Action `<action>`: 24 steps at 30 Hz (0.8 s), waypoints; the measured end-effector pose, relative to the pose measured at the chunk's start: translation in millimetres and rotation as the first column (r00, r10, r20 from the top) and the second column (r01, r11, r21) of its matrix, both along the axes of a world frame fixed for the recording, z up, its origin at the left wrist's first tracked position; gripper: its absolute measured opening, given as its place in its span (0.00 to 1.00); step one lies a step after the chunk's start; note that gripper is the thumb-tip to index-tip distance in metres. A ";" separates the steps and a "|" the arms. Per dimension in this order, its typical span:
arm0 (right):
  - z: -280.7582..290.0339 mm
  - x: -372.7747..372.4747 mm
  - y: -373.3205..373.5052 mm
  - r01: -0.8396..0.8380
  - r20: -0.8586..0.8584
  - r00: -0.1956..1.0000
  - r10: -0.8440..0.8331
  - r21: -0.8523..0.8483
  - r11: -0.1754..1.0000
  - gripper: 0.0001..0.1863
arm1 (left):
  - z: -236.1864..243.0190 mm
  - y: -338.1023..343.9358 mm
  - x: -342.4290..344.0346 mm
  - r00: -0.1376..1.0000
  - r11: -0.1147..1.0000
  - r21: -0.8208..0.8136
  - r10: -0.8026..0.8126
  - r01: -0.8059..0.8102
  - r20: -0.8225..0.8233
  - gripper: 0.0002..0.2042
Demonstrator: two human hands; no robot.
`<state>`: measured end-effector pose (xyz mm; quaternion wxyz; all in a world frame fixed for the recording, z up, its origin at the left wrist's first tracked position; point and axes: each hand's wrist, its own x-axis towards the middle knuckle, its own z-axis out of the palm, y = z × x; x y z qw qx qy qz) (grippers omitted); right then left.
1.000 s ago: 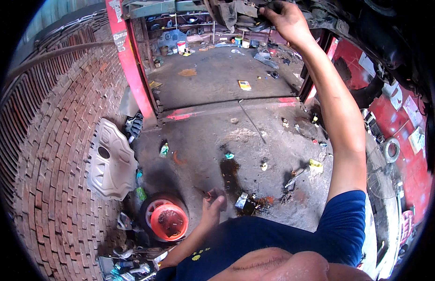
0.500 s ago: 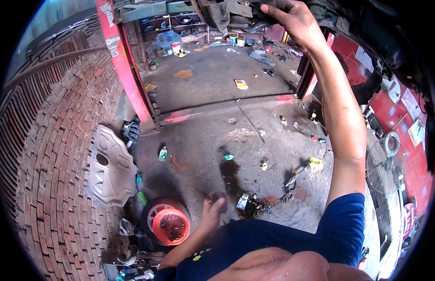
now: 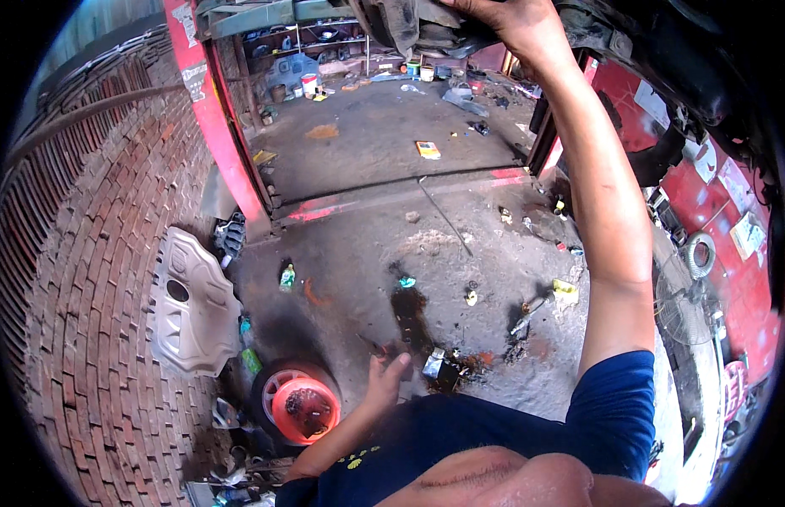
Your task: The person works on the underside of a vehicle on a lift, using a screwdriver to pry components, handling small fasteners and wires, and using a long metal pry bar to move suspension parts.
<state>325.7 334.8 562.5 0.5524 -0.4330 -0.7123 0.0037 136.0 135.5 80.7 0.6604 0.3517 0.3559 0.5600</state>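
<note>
My right arm is raised high, and my right hand [image 3: 523,29] is against the dark underside of a vehicle [image 3: 443,34] at the top of the view. Its fingertips are partly cut off by the upper edge, so what they grip, if anything, is hidden. Low in front of my body, my left hand [image 3: 386,380] is closed around a small tool [image 3: 377,347] with a dark pointed end and a bit of red. The fingers cover most of that tool, and its kind does not show.
A tyre [image 3: 270,384] with an orange bucket [image 3: 281,406] on it lies at the lower left, near a beige metal panel [image 3: 194,317] against the brick wall [image 3: 97,279]. Red lift posts [image 3: 215,127] rise ahead. An oil stain [image 3: 409,317] and scattered litter mark the floor.
The view has shifted slightly, and my right hand appears a little higher and further left along the vehicle's underside. The dark tip of the tool in my left hand shows more clearly now.
</note>
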 end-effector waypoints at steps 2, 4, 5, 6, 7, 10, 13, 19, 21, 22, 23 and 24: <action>0.3 -0.9 1.4 0.027 -0.007 1.000 -0.027 -0.016 0.999 0.19 | 11.0 0.2 -1.9 1.000 0.999 0.024 -0.023 0.023 0.001 0.14; 1.3 -3.5 3.0 0.049 -0.015 0.999 -0.049 -0.035 0.998 0.20 | 13.9 -1.6 -4.6 0.999 0.999 0.016 -0.036 0.035 0.016 0.14; 3.4 -5.0 2.7 0.099 0.027 0.995 -0.097 -0.058 0.993 0.20 | 15.2 -2.8 -6.2 0.998 0.999 0.009 -0.047 0.047 0.030 0.15; 4.5 -5.6 3.7 0.152 0.070 0.987 -0.146 -0.077 0.985 0.20 | 17.3 -2.8 -8.1 0.998 0.999 0.005 -0.049 0.049 0.032 0.15; 3.0 -5.9 8.2 0.153 0.073 0.987 -0.147 -0.081 0.985 0.20 | 19.7 -2.8 -10.8 0.994 0.995 0.034 -0.097 0.095 0.053 0.15; 3.1 -3.7 7.1 -0.036 -0.007 0.999 0.035 -0.067 0.997 0.21 | 20.7 -4.9 -7.5 0.992 0.993 0.051 -0.113 0.110 0.063 0.15; 13.9 -5.4 -2.1 0.112 0.064 0.993 -0.103 -0.164 0.980 0.24 | 25.7 -6.5 -9.0 0.993 0.994 0.046 -0.105 0.102 0.060 0.15; -0.7 -9.5 -2.2 0.014 0.045 0.999 -0.008 -0.136 0.991 0.25 | 12.8 -16.5 -16.1 0.997 0.993 0.092 -0.073 0.069 0.035 0.14; -3.0 0.5 -8.3 0.153 0.050 0.988 -0.149 -0.091 0.984 0.24 | 8.0 -18.6 -16.6 0.999 0.994 0.109 -0.030 0.027 0.020 0.14; -8.4 5.7 -10.6 0.064 -0.073 0.995 -0.067 -0.045 0.997 0.23 | 12.4 -22.8 -17.1 0.997 0.995 0.085 -0.056 0.052 0.044 0.13; -13.9 16.8 -5.0 0.041 -0.066 0.997 -0.036 0.080 0.996 0.20 | 14.7 -26.2 -16.5 0.994 0.995 0.061 -0.082 0.078 0.068 0.13; -18.1 10.9 -6.1 0.131 0.023 0.990 -0.139 0.226 0.965 0.18 | 11.9 -29.5 -17.9 0.995 0.996 0.061 -0.073 0.069 0.067 0.13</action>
